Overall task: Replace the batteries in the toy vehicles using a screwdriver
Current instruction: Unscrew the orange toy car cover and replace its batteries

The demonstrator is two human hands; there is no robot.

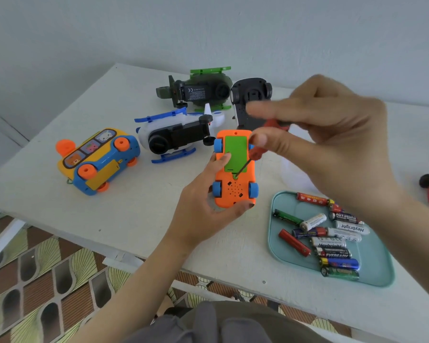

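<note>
White surface (134, 219) spreads beneath you. Your left grip (204, 206) curls round the upturned orange toy car (235, 194), thumb on its green cover (237, 149). Your right grip (337, 142) pinches the screwdriver (255, 154), tip on the car's screw. Batteries (332, 233) lie in a tray (280, 251) below that grip.

White table (139, 214): toys (97, 159), battery tray (375, 264).
</note>
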